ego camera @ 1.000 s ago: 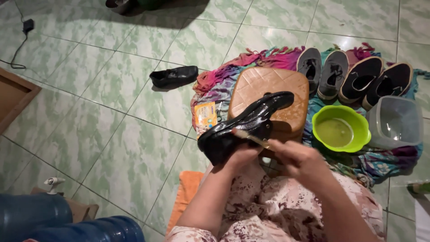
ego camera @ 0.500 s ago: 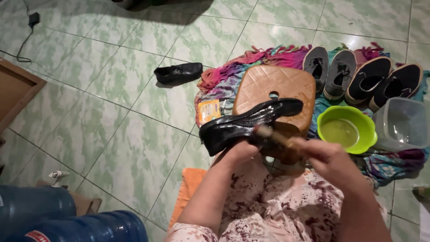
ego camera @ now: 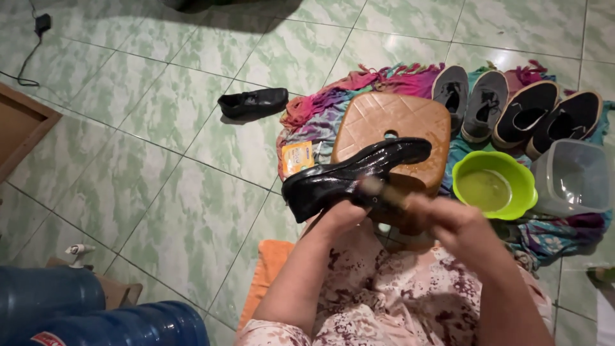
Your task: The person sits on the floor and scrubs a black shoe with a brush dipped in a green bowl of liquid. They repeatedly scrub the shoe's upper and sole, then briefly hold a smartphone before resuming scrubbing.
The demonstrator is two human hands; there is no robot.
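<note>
My left hand grips a wet, shiny black leather shoe from below and holds it over a brown plastic stool. My right hand is closed on a small brush whose head lies against the shoe's side. The brush is blurred. A green bowl of cloudy water stands just right of my hands. The matching black shoe lies on the tiles to the left.
A colourful cloth covers the floor under the stool. Two grey shoes and two black slip-ons line its far edge. A clear plastic tub, an orange packet, blue water jugs and a wooden frame surround me.
The shoe has turned slightly and its toe now reaches further right over the stool. My right hand has slid the brush along the shoe's side. The view has shifted a little.
</note>
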